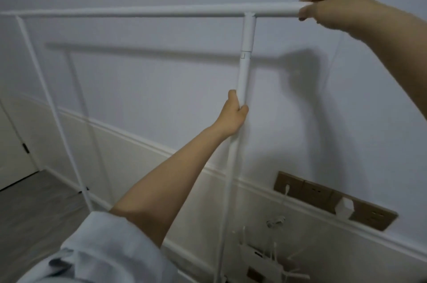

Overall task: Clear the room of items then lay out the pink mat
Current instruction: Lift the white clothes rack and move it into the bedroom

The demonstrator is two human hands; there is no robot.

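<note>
White rack (pixel 161 11) gripped: left hand (pixel 233 118) on upright, right hand (pixel 335 3) on top bar.

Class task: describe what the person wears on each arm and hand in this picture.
The left arm has a pale blue, loose fabric sleeve pushed up past the elbow, forearm bare. The right arm shows no sleeve in view. The left hand and right hand wear no gloves; one right fingernail looks dark-painted.
</note>
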